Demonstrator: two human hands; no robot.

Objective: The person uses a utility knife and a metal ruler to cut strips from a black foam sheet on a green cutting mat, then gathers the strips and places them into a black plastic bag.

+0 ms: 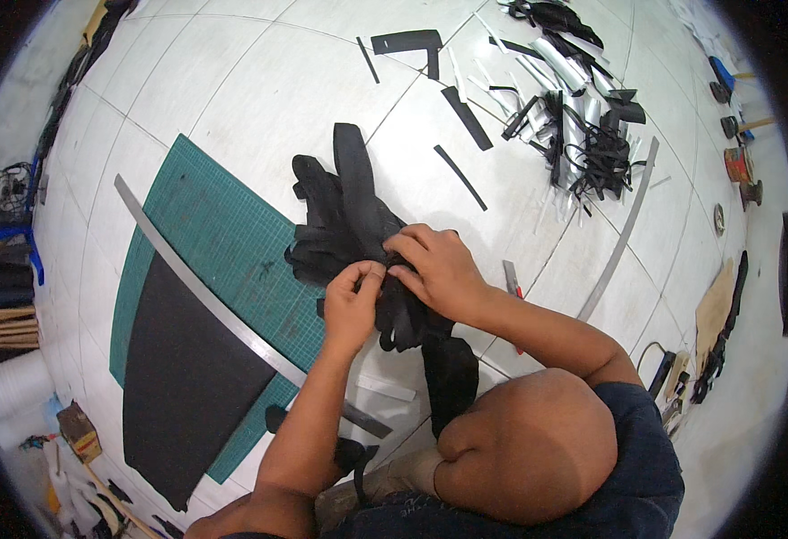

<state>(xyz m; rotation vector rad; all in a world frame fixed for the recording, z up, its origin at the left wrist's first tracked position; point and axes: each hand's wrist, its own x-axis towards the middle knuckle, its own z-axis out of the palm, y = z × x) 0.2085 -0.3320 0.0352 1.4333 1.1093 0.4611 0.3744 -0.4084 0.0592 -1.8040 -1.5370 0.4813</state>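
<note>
A bundle of black fabric strips (336, 211) lies bunched on the floor in front of me, looped at its far end. My left hand (354, 296) pinches the middle of the bundle from the near left, thumb and forefinger pressed together. From the right, my right hand (434, 269) grips the same spot, its fingers curled over the strips. The two hands' fingertips almost meet there. One wide black strip (450, 382) trails from the bundle toward my knee. What exactly the fingertips hold is too small to make out.
At left, a green cutting mat (205, 216) carries a black fabric sheet (192, 377) and a long metal ruler (201, 287). A cutter knife (513, 283) lies by my right forearm, near another ruler (623, 238). A scrap pile (583, 117) sits far right; loose black strips (466, 117) lie nearby.
</note>
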